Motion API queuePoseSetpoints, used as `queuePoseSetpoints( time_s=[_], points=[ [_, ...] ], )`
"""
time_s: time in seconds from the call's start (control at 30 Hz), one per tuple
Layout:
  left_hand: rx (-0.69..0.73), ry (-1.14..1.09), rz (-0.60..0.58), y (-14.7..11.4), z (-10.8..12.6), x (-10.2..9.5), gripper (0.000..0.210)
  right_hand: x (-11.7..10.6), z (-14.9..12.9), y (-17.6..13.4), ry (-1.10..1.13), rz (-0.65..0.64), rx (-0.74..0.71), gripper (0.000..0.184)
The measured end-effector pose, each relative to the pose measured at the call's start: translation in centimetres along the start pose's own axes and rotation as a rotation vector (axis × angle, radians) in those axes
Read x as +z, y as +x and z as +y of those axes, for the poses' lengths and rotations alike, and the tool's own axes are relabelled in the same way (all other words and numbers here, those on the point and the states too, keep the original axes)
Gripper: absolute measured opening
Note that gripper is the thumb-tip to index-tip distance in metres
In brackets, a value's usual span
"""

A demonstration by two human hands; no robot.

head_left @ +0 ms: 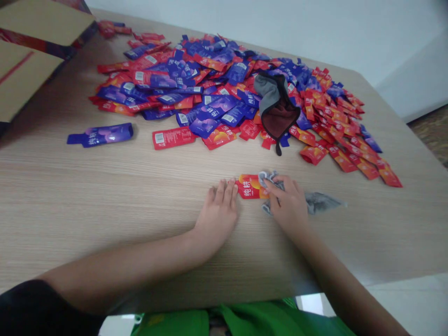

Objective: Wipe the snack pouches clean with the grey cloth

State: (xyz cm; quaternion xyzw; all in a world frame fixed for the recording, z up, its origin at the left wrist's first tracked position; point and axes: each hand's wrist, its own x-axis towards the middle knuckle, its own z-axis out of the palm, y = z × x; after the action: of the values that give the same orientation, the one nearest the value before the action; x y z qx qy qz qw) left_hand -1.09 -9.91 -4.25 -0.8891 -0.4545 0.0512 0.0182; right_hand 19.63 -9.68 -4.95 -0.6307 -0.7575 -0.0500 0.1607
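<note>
A red and orange pouch (pixel 249 186) with white characters lies flat on the wooden table in front of me. My left hand (pixel 220 205) rests at its left end, fingers stretched out flat and pressing there; they cover that end of the pouch. In my right hand (pixel 287 205) a crumpled grey cloth (pixel 268 178) is bunched under the fingers, pressed on the pouch's right part. The cloth's thin tail (pixel 324 203) trails out to the right on the tabletop.
A big heap of red and purple pouches (pixel 213 105) spreads across the back, with a grey and maroon cloth (pixel 276 105) on top. One purple pouch (pixel 101 135) lies apart at left. An open cardboard box (pixel 31 84) stands far left. A wall (pixel 280 28) borders the table behind.
</note>
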Motion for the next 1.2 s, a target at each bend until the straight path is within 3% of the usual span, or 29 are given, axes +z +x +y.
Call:
queuePoseSetpoints(
  time_s=[0.23,0.4,0.57,0.8,1.0,1.2],
  points=[
    [-0.002,-0.016,-0.011,0.1,0.0,-0.1,0.054,-0.5,2.5,0.0,0.021,0.006,0.083,0.032],
    [-0.008,-0.01,0.041,0.0,0.1,0.1,0.053,-1.5,-0.9,0.7,0.138,0.156,-0.039,0.03],
    [0.009,0.013,0.054,0.0,0.0,0.0,0.049,-0.5,-3.8,0.9,0.183,0.001,-0.208,0.025],
    [0.01,0.028,0.03,0.0,-0.1,-0.2,0.052,-0.3,-0.5,0.2,0.162,0.004,-0.102,0.022],
    [-0.005,0.012,-0.008,0.2,0.1,-0.2,0.052,-0.5,1.9,-0.7,0.079,-0.002,0.089,0.021],
    [0.001,0.03,-0.021,0.3,0.2,-0.2,0.053,-2.2,3.3,1.0,0.131,-0.015,0.139,0.019]
  ],
)
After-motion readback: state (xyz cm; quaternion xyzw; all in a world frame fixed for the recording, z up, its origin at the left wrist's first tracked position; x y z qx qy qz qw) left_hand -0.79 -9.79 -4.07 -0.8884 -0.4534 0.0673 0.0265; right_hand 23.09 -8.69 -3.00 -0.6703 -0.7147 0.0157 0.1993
